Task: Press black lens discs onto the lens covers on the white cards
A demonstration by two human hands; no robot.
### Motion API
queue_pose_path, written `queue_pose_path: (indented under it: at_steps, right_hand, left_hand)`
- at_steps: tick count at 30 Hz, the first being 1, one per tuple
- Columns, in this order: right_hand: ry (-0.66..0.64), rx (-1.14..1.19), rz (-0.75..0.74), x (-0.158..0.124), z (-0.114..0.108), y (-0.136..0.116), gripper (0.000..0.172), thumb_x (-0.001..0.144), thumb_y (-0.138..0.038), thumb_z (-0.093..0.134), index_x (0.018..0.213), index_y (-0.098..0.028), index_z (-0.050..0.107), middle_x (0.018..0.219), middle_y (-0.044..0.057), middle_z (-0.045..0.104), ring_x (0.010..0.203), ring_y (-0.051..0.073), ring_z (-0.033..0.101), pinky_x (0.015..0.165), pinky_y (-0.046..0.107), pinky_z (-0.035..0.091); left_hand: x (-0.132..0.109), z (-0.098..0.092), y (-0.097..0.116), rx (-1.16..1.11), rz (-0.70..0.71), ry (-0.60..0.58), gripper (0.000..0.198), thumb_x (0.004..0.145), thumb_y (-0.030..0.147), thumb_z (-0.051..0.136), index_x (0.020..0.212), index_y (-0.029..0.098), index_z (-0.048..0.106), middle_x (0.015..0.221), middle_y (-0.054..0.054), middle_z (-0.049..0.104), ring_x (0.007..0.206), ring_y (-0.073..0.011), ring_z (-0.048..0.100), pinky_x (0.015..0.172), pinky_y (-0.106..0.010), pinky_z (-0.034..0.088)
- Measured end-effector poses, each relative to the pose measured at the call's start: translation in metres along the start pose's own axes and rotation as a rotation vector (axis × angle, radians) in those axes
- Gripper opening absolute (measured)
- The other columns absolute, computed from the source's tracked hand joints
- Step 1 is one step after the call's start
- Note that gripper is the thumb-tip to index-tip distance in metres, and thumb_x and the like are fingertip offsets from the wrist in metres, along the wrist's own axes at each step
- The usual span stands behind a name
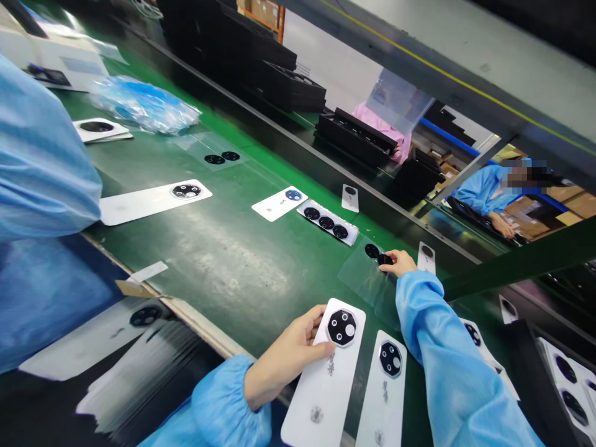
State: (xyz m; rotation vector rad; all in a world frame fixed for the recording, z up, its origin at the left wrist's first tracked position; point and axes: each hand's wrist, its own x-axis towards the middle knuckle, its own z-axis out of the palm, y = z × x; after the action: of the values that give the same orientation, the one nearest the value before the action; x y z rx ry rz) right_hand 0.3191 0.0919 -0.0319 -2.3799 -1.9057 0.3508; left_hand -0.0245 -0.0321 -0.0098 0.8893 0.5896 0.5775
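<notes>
My left hand [298,354] is closed on a white phone back panel [335,385], thumb on its face below the black camera plate [341,327]. A second white panel [384,385] with a similar plate lies just right of it. Farther out, my right hand [401,263] pinches at a black camera-cover disc [383,259] on a clear film sheet [361,271]. Another black disc [371,251] sits on the same film. Whether the pinched disc is lifted off the film, I cannot tell. A white strip with three black discs [326,223] lies beyond the film.
More white panels lie on the green bench [223,254], including a long one [158,202] near a co-worker's blue sleeve [41,149]. A bundle of plastic film [144,105] rests at the back left. A stack of panels [144,379] is below the bench edge. A green bar [521,254] crosses at right.
</notes>
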Motion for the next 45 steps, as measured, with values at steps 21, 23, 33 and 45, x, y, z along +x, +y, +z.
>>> queue_pose_path:
  at_steps: [21,23,33,45]
  right_hand:
    - [0.177,0.336,0.064,-0.014,-0.018,-0.008,0.027,0.077,-0.034,0.066,0.093,-0.017,0.054,0.076,0.000,0.062,0.065,0.014,0.061,0.064,0.032,0.052]
    - [0.184,0.332,0.054,-0.016,-0.022,-0.009,0.034,0.067,-0.033,0.073,0.090,-0.020,0.053,0.074,-0.001,0.061,0.065,0.015,0.061,0.065,0.032,0.051]
    - [0.272,0.312,-0.089,-0.065,-0.063,-0.024,0.051,0.053,-0.044,0.077,0.095,-0.024,0.057,0.098,0.005,0.054,0.090,0.023,0.056,0.074,0.034,0.049]
    - [0.090,0.509,-0.053,-0.167,-0.066,-0.060,0.043,0.066,-0.054,0.067,0.103,-0.034,0.063,0.111,0.006,0.059,0.079,0.023,0.062,0.066,0.035,0.056]
  left_hand:
    - [-0.004,0.005,-0.001,-0.072,0.032,0.006,0.040,0.068,0.025,0.071,0.103,0.020,0.051,0.100,-0.003,0.061,0.080,-0.0145,0.057,0.071,-0.026,0.043]
    - [-0.004,0.005,-0.001,-0.076,0.030,0.010,0.037,0.068,0.024,0.070,0.099,0.019,0.051,0.099,-0.002,0.061,0.078,-0.0134,0.057,0.071,-0.026,0.043]
    - [-0.006,0.009,-0.002,-0.137,0.036,0.100,0.036,0.071,0.022,0.064,0.104,0.020,0.049,0.103,-0.003,0.061,0.094,-0.0193,0.058,0.080,-0.029,0.043]
    - [-0.003,0.015,-0.011,-0.278,0.103,0.166,0.040,0.074,0.022,0.065,0.108,0.023,0.044,0.119,-0.005,0.057,0.103,-0.0215,0.058,0.085,-0.030,0.044]
